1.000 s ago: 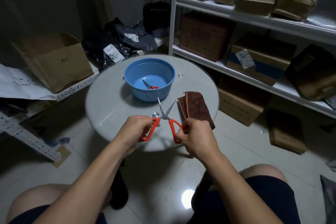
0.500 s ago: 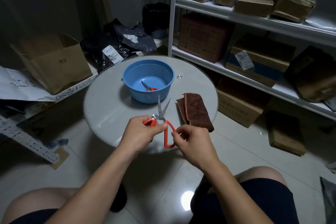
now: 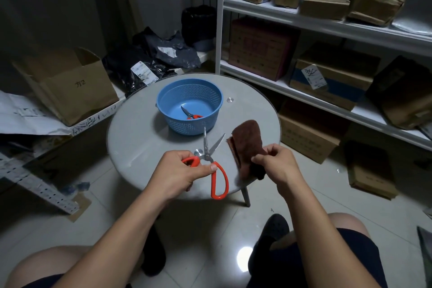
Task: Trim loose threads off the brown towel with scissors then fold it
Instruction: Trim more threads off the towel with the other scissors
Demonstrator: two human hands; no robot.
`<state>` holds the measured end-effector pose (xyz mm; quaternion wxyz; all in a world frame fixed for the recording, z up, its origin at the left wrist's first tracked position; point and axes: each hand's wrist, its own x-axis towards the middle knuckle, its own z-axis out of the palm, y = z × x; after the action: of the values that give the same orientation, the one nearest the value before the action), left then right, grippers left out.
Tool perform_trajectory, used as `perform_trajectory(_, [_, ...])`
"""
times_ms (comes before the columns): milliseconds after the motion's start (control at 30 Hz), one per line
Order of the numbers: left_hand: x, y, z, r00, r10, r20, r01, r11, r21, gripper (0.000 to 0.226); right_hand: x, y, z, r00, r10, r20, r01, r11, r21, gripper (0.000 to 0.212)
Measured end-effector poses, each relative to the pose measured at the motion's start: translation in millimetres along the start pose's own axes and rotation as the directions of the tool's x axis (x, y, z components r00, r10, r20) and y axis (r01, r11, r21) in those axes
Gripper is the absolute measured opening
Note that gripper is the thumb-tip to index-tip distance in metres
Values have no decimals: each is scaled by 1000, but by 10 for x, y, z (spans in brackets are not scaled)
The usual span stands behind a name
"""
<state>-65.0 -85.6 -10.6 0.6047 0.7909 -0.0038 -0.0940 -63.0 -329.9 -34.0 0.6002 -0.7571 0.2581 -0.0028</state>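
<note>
- Head view, lower centre: left hand (image 3: 174, 174) grips one orange loop of the scissors (image 3: 211, 163); blades parted, tips aimed toward frame top.
- Right hand (image 3: 277, 166) pinches the near end of the brown towel (image 3: 247, 145), lifting it off the round table (image 3: 140, 133).
- Towel sits just right of the blades, long axis running up-frame, roughly parallel to them.
- Judgement: blades must swing right to meet the towel's edge.

basket (image 3: 189, 100) behind on table (image 3: 140, 138) | scissors (image 3: 211, 159) before it | towel (image 3: 247, 140) right of scissors
</note>
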Motion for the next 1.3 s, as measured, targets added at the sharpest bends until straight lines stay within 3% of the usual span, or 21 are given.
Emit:
perform_trajectory(67, [-18, 20, 1, 999, 6, 46, -6, 1000, -8, 57, -161, -52, 58, 991, -33, 126, 0, 967, 253, 18])
perform_trajectory(167, [-21, 35, 27, 996, -21, 89, 22, 1000, -7, 56, -375, -117, 123, 924, -47, 380, -174, 832, 527, 12])
perform_trajectory(200, [-18, 32, 32, 995, -35, 90, 36, 999, -10, 55, -410, -110, 126, 892, -50, 450, -250, 773, 583, 33])
perform_trajectory(267, [-19, 28, 27, 994, -60, 96, 62, 998, -20, 55, -445, -57, 92, 818, -66, 571, -402, 645, 650, 68])
perform_trajectory(333, [-36, 33, 5, 989, -77, 122, 83, 996, -44, 54, -465, -9, 78, 748, -148, 647, -468, 575, 671, 74])
perform_trajectory(400, [-62, 45, -5, 984, -98, 151, 108, 992, -60, 56, -469, 66, 113, 699, -246, 672, -430, 606, 669, 75])
perform_trajectory(533, [-116, 89, 32, 983, -101, 152, 94, 994, 50, 49, -538, 84, 285, 725, -230, 649, -296, 747, 595, 73])
perform_trajectory(667, [-142, 117, 52, 986, -74, 149, 49, 985, 163, 40, -594, 5, 401, 817, -135, 560, -240, 805, 543, 38])
perform_trajectory(800, [-150, 93, 40, 981, -79, 177, 45, 981, 191, 41, -622, -42, 459, 886, -86, 456, -165, 860, 482, 31])
perform_trajectory(867, [-164, 87, 20, 975, -94, 201, 52, 978, 202, 45, -591, -59, 463, 908, -33, 417, -194, 851, 489, 29])
perform_trajectory(967, [-221, 69, -59, 971, -99, 217, 23, 945, 326, 54, -386, -83, 287, 946, 87, 312, -280, 701, 656, 18])
perform_trajectory(1000, [-239, 70, -82, 975, -97, 200, 22, 938, 346, 56, -289, -98, 178, 963, 102, 249, -251, 679, 689, 15])
perform_trajectory(1100, [-194, 109, -86, 998, -44, 46, 23, 924, 382, 60, -155, -166, -56, 993, 26, 111, -86, 811, 579, 17])
perform_trajectory(1200, [-147, 219, 16, 990, 42, -134, 28, 876, 481, 62, -283, -232, -49, 993, -75, 88, 14, 835, 550, 26])
perform_trajectory(1300, [-156, 267, 122, 957, 135, -256, 36, 823, 568, 52, -490, -199, 52, 984, -141, 109, 58, 831, 553, 21])
